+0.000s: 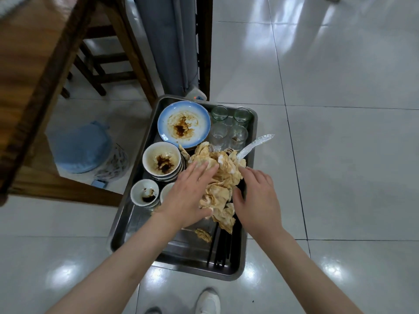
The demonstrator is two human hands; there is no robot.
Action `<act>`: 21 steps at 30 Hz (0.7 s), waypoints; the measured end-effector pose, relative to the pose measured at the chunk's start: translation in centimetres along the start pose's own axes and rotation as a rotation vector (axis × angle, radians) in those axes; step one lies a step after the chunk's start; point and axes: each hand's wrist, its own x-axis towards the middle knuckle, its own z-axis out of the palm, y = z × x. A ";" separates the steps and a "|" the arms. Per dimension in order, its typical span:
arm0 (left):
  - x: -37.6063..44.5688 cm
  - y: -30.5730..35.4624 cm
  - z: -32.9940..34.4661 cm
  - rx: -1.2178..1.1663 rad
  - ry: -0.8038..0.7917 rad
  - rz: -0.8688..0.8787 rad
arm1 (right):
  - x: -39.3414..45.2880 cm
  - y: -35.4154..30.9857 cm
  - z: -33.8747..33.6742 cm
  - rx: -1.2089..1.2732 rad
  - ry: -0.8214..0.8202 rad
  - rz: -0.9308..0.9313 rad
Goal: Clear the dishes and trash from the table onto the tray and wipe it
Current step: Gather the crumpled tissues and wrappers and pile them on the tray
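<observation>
A steel tray stands in front of me over the tiled floor. It carries a blue-rimmed dirty plate, stacked sauce-stained bowls, small cups, several glasses, black chopsticks and a heap of stained crumpled napkins. My left hand lies flat on the left side of the heap, fingers spread. My right hand cups the heap's right side, thumb against the paper. A loose napkin scrap lies nearer me. A clear plastic wrapper pokes out of the heap.
The wooden table's edge runs along the upper left, with wooden chair legs behind it. A bin lined with a blue bag stands on the floor left of the tray. A grey curtain hangs beyond the tray. Glossy tiles stretch right.
</observation>
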 end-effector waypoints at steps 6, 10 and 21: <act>0.1 2.3 0.7 -0.245 0.128 -0.001 | -0.8 -0.2 0.4 -0.004 -0.012 0.010; -0.2 2.7 1.0 -0.382 0.155 -0.075 | -1.4 0.1 0.5 0.000 0.005 0.018; -0.2 3.1 2.7 -0.303 0.167 -0.067 | -1.8 1.2 0.8 0.002 0.016 0.039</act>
